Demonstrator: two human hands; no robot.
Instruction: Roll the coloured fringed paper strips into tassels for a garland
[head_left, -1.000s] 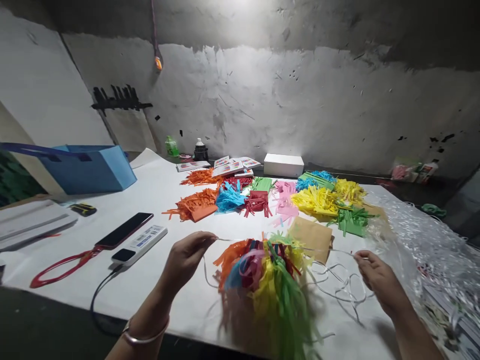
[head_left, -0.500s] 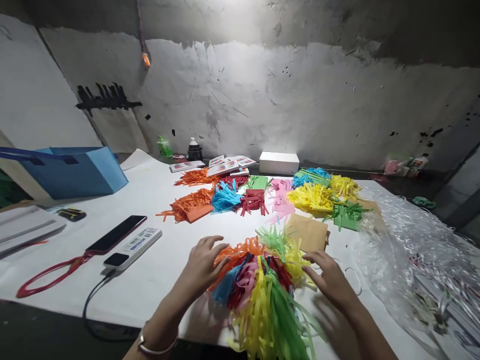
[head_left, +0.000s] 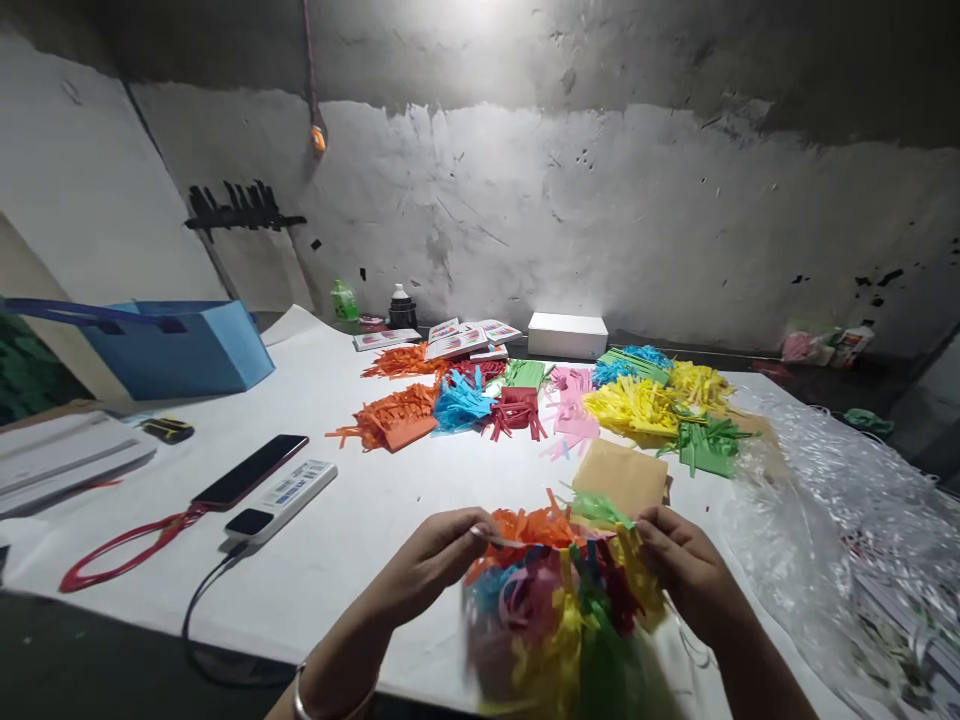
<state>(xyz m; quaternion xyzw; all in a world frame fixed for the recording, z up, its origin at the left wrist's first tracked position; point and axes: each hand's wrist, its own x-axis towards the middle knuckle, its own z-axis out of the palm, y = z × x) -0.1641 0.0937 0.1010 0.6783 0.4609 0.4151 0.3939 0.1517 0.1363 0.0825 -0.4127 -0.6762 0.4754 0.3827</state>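
Note:
A string of tissue-paper tassels (head_left: 529, 600) in orange, blue, pink, yellow, green and red hangs blurred above the near edge of the table. My left hand (head_left: 442, 548) pinches a thin white string (head_left: 506, 540) at its left end, beside the orange fringe. At the other end, the fingers of my right hand (head_left: 679, 550) are closed by the light green and yellow fringe; exactly what lies between those fingertips is hidden. Just beyond the right hand lies a folded tan paper packet (head_left: 619, 470).
Behind are fringed paper bundles, orange (head_left: 394, 415), blue (head_left: 463, 400) and yellow (head_left: 634, 405). A phone (head_left: 251, 470) and a white power bank (head_left: 289, 495) with a cable lie left, near a blue bag (head_left: 184, 345). Clear plastic wrapping (head_left: 810, 520) covers the right side.
Both hands were apart around the tassels with fingers spread. Now they have closed at the two ends and lifted the string, so the tassels hang and swing. The view has shifted slightly.

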